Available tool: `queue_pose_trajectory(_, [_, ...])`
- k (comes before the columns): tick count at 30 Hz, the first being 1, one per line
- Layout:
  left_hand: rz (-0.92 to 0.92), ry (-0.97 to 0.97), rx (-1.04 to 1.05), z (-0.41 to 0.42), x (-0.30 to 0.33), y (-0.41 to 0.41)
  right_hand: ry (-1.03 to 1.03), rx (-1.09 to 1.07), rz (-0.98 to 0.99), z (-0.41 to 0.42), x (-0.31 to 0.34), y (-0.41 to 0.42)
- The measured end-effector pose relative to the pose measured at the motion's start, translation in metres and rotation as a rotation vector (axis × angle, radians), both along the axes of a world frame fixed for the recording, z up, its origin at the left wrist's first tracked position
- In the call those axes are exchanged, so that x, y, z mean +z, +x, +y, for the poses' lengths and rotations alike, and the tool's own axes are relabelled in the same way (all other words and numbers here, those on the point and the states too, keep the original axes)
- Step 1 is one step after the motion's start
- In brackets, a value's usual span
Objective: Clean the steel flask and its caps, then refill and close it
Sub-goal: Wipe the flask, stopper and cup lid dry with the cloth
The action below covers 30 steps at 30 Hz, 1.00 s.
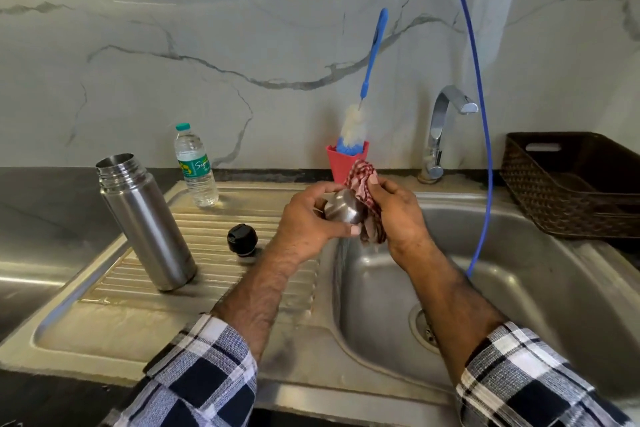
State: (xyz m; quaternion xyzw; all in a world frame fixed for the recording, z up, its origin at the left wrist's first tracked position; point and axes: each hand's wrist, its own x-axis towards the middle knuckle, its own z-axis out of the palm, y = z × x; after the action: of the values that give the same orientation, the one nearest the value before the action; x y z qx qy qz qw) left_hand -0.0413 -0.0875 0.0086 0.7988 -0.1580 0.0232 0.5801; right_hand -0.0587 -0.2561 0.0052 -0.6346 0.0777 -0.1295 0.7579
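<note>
Steel cup-shaped outer cap [343, 210] gripped in left hand [304, 224], fingers curled round it, over the stainless sink basin [519, 288]. Right hand [398, 215] pinches red checked cloth [365, 196] against the cap. Open steel flask [145, 222] upright on ribbed drainboard [214, 236], black inner stopper [242, 240] beside it. Further back: clear plastic water bottle [195, 166], green label, script unreadable.

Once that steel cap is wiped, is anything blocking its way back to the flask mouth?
Nothing visible does. The flask stands open on the drainboard, left of the steel cap; the black stopper lies low between them.
</note>
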Motion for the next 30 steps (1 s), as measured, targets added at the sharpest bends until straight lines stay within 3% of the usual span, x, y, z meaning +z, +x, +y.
queue_pose_trajectory(8, [0.399,-0.461,-0.149,0.003,0.008,-0.006,0.042,-0.033,0.074,0.001,-0.002,-0.002])
queue_pose_trajectory(14, [0.485,-0.590,-0.029,0.008,0.009,-0.002,0.162,-0.236,0.015,-0.009,0.006,0.000])
queue_pose_trajectory(17, [0.445,-0.485,0.132,0.005,0.004,0.000,-0.032,-0.340,-0.224,-0.003,0.016,-0.007])
queue_pose_trajectory(19, [0.445,-0.491,0.155,0.000,0.002,0.001,-0.234,-0.236,-0.361,0.007,0.013,-0.008])
queue_pose_trajectory(22, [0.429,-0.566,0.177,-0.004,0.005,-0.003,-0.770,-0.027,-0.462,0.019,-0.003,-0.008])
queue_pose_trajectory(23, [0.422,-0.578,0.190,-0.003,0.005,-0.002,-0.853,0.034,-0.475,0.022,-0.006,-0.009])
queue_pose_trajectory(27, [0.292,-0.522,0.143,0.002,0.010,-0.004,-0.924,0.050,-0.452,0.020,-0.004,-0.008])
queue_pose_trajectory(30, [0.075,-0.358,-0.048,-0.003,0.012,-0.015,-0.889,-0.033,-0.435,0.011,0.004,-0.005])
